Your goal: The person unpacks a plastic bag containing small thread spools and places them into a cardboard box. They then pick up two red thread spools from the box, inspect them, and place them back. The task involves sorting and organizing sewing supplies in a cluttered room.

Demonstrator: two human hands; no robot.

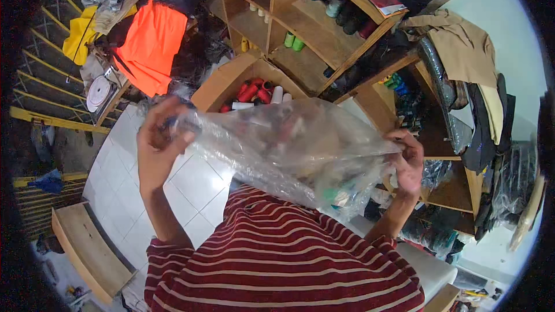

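Note:
A clear plastic bag (312, 138) is stretched out between my two raised hands, in front of my striped shirt. My left hand (163, 136) is closed round its bunched left end; motion blurs the fingers a little. At the other end my right hand (409, 160) pinches the bag's edge. Through the film the things behind look hazy, and I cannot tell whether anything lies inside the bag. Beyond it stands an open cardboard box (222, 81) holding several red thread spools (254, 91) and some white ones, partly covered by the bag.
Wooden shelves (306, 29) with thread cones rise at the back. Orange cloth (153, 46) hangs at the left above white floor tiles (196, 182). A wooden drawer (92, 248) sits at lower left. Tan and dark garments (462, 46) hang over shelving at the right.

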